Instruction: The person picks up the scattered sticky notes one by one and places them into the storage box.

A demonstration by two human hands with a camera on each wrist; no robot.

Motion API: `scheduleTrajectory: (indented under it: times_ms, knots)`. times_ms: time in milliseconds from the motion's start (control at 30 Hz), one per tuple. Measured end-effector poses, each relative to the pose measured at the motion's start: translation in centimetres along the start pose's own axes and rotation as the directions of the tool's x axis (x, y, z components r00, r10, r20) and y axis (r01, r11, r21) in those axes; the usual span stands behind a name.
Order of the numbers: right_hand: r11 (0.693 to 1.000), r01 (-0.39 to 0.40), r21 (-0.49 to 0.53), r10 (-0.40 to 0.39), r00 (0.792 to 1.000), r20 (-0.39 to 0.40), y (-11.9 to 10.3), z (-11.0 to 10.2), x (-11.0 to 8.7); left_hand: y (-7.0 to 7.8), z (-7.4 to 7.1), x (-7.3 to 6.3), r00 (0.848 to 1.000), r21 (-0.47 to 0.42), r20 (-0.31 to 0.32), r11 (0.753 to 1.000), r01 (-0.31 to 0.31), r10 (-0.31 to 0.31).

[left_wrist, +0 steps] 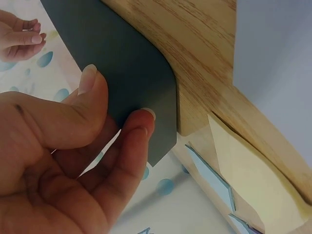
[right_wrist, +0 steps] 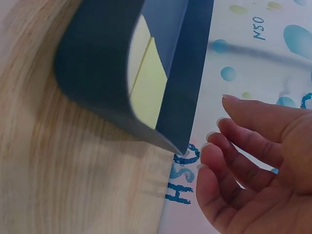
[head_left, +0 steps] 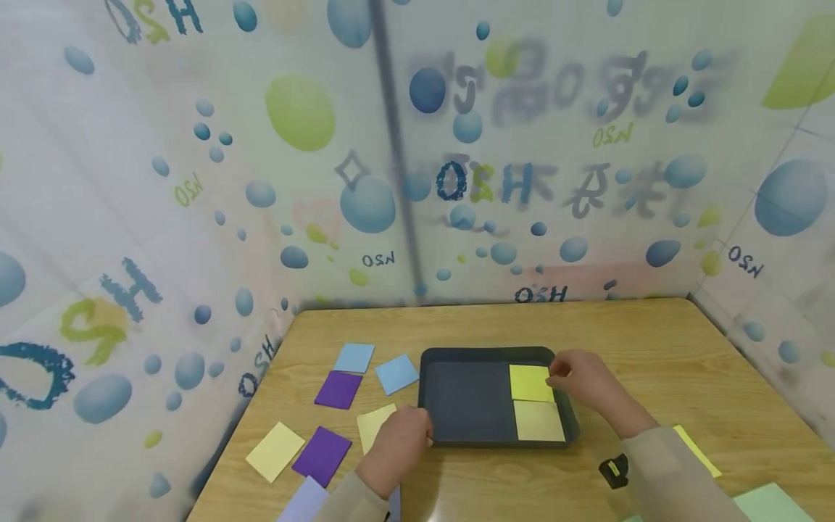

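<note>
A dark rectangular tray (head_left: 466, 399) lies on the table. Along its right side are two square sticky notes, a bright yellow one (head_left: 530, 383) at the back and a paler yellow one (head_left: 538, 421) in front. My left hand (head_left: 399, 442) is at the tray's front left corner, fingers loosely bent; in the left wrist view its thumb and fingertips stand apart, overlapping the tray wall (left_wrist: 141, 73). Over the tray's right edge, my right hand (head_left: 587, 380) has relaxed, slightly curved fingers (right_wrist: 229, 141) with nothing between them. A pale yellow note (head_left: 377, 423) lies partly behind the left hand.
Left of the tray lie light blue notes (head_left: 396, 374), purple notes (head_left: 322, 455), another pale yellow note (head_left: 275, 452) and a lavender one (head_left: 304, 499). Near the right forearm are a yellow edge (head_left: 698, 451), a green sheet (head_left: 773, 504) and a small black object (head_left: 614, 471). Printed curtains surround the table.
</note>
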State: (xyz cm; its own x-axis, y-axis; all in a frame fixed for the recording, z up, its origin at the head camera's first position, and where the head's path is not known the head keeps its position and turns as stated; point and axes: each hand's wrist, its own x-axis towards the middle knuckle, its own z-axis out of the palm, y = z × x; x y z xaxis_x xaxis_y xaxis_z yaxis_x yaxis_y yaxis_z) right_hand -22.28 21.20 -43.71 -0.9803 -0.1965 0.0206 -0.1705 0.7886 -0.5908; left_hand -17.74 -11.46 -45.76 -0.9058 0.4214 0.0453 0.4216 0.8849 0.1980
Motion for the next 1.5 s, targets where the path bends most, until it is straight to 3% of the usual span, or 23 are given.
scheduleTrajectory:
  times_ms: [367, 633, 933, 1500]
  knots:
    - [0.998, -0.038, 0.042, 0.038, 0.999, -0.004, 1.6, 0.4, -1.7, -0.2, 0.3, 0.1, 1.0, -0.002, 0.015, 1.0, 0.013, -0.013]
    - [0.993, -0.117, 0.002, 0.117, 0.993, 0.004, 3.0, 0.3, -2.3, -0.3, 0.4, 0.3, 1.0, 0.004, 0.018, 1.0, 0.012, -0.012]
    - [0.995, -0.097, -0.034, 0.097, 0.995, -0.008, 3.9, -0.4, -3.3, -0.2, 0.3, 0.4, 0.999, 0.012, 0.025, 1.0, 0.024, -0.024]
    - [0.991, -0.111, -0.078, 0.113, 0.994, 0.015, 8.4, -1.9, -5.1, -0.3, 0.3, 0.3, 0.999, -0.02, 0.008, 0.999, 0.035, -0.035]
